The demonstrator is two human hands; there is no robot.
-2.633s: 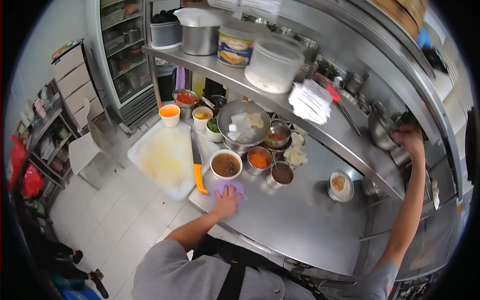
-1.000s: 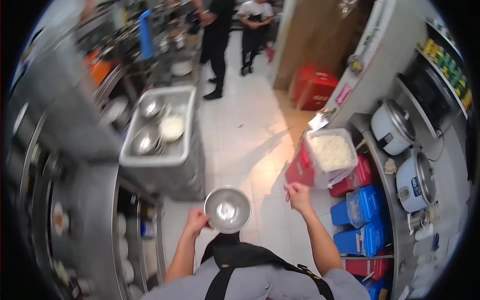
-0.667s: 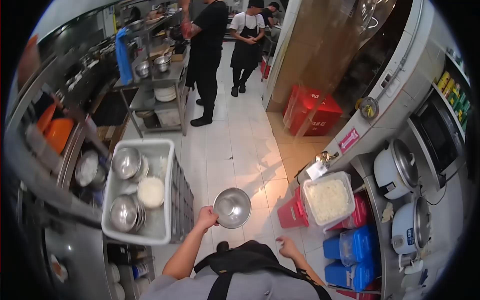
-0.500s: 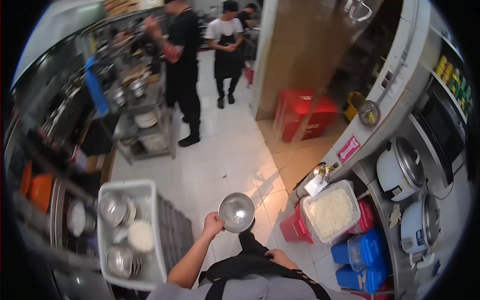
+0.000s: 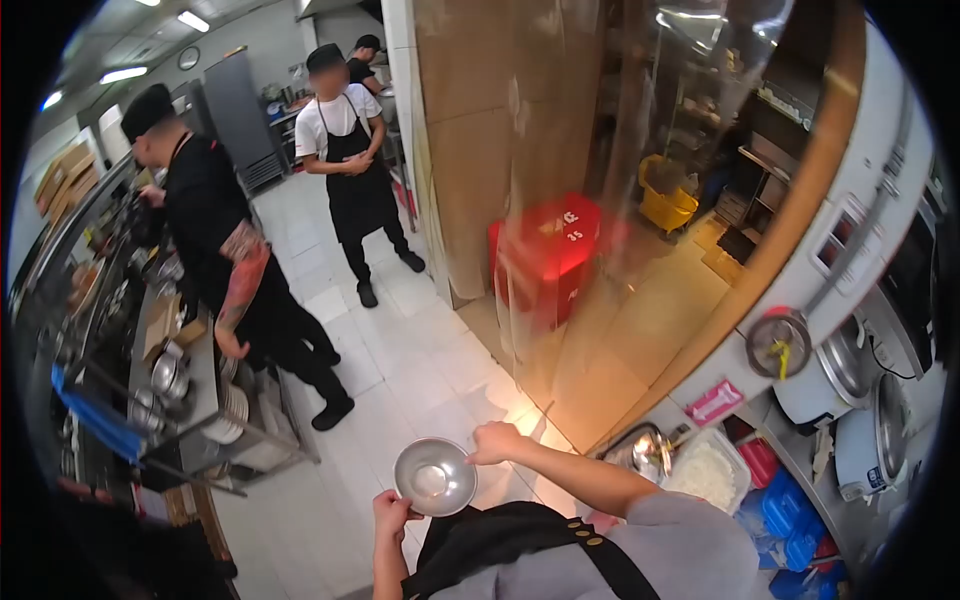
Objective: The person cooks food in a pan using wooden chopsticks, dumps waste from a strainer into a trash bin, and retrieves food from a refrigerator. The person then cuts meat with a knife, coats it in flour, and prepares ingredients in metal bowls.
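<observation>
A shiny metal bowl (image 5: 436,476) is held in front of my body, its hollow facing up toward me, with nothing visible inside. My left hand (image 5: 392,512) is closed on the lower left part of its rim. At the upper right of the rim, my right hand (image 5: 494,443) has its fingers curled and pinching the edge. Right of my arm stands a clear tub of white rice-like food (image 5: 708,474), partly behind my sleeve. A metal container (image 5: 645,452) sits beside that tub.
A person in black (image 5: 215,210) stands at the metal shelving on the left; another in a black apron (image 5: 352,165) faces this way. Clear plastic strips (image 5: 520,180) hang in the doorway, with a red bin (image 5: 550,255) behind. Rice cookers (image 5: 868,450) stand on the right counter.
My right hand has come up from beside my body to the bowl's rim. The view has swung right and up. The grey crate of bowls on the left has left the view.
</observation>
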